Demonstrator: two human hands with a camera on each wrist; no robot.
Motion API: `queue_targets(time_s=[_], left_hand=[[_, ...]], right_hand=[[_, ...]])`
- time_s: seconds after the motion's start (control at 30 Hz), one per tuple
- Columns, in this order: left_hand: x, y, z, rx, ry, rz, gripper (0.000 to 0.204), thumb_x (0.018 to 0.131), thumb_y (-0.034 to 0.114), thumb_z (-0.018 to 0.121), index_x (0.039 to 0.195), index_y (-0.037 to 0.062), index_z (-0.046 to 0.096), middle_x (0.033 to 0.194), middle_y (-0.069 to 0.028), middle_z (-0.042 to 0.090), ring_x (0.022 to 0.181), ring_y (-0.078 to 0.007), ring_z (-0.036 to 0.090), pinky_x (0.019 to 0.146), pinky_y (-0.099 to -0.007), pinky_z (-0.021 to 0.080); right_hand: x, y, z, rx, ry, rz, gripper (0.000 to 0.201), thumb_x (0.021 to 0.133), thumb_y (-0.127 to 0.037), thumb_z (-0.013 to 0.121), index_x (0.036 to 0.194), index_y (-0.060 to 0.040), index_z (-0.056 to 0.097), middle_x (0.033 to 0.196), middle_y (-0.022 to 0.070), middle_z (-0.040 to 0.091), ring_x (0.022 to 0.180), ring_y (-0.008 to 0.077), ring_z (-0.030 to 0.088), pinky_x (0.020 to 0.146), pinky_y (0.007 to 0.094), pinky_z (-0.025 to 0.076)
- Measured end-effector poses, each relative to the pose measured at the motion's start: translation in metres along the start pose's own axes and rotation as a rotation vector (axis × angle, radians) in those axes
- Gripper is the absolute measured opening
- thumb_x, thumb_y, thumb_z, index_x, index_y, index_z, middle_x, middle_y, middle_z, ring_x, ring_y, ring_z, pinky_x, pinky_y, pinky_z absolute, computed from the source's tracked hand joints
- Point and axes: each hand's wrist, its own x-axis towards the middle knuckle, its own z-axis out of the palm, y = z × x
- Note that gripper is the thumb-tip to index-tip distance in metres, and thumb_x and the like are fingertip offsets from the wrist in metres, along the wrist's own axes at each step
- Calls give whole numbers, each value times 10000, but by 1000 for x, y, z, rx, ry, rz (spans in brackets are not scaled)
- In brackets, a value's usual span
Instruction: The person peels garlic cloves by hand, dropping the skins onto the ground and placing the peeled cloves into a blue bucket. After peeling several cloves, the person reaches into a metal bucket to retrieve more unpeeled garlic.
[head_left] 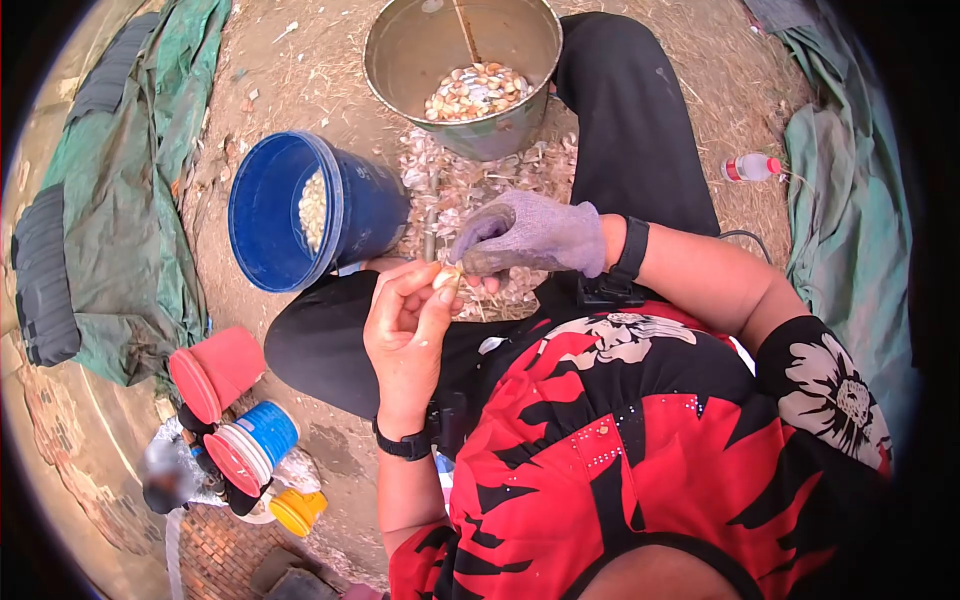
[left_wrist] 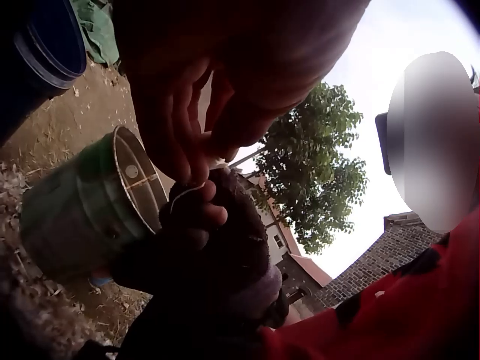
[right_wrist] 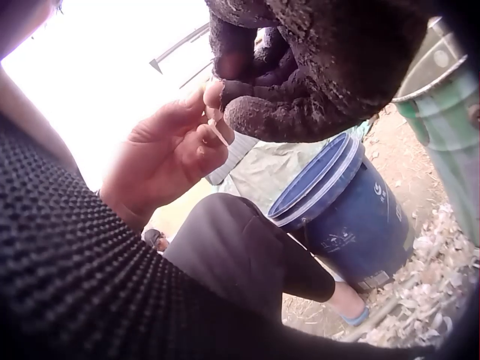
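My bare left hand [head_left: 410, 325] pinches a pale garlic clove [head_left: 447, 277] between thumb and fingers, above my lap. My right hand [head_left: 525, 235], in a dirty purple-grey glove with bare fingertips showing, meets it there and pinches at the same clove. In the right wrist view a thin pale sliver [right_wrist: 218, 133] sticks out by the left fingertips. Unpeeled-looking cloves [head_left: 480, 92] lie in the green metal bucket [head_left: 490, 140] ahead of me. Whitish cloves [head_left: 313, 212] lie inside the blue bucket [head_left: 370, 205] at the left, which leans with its mouth toward the left.
Papery peelings [head_left: 430, 170] cover the ground between the buckets and my legs. Red bucket [head_left: 225, 370], blue-and-white bucket [head_left: 262, 440] and yellow container [head_left: 298, 510] stand at lower left, beside another person [head_left: 175, 465]. A plastic bottle [head_left: 750, 168] lies at right near green tarpaulin [head_left: 840, 190].
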Motion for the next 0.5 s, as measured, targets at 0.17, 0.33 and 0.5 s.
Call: queue_targets(time_s=[0.17,0.33,0.5], left_hand=[[5,-11,0,221,-52,47,203,917,-65,605,1116,-27,615,1119,-73,559,871,-112,627,737,-249,548],[8,-14,3,273,-88,90,203,954,-25,566,1154,-24,596,1085,-70,573,852,-114,620,752,-271,544],[4,-4,-1,-312,55,25,253,986,71,562,1232,20,527,1093,-97,593,736,-111,568,629,-260,505]], right_hand=[[3,6,-2,-84,36,43,249,918,-218,665,1016,9,692,821,49,675,670,98,635,657,243,544],[7,14,-8,58,76,138,239,915,-230,667,983,-1,678,816,55,659,686,111,641,654,253,540],[17,33,-20,34,168,74,249,912,-256,672,1004,-25,684,786,48,670,612,100,630,583,240,513]])
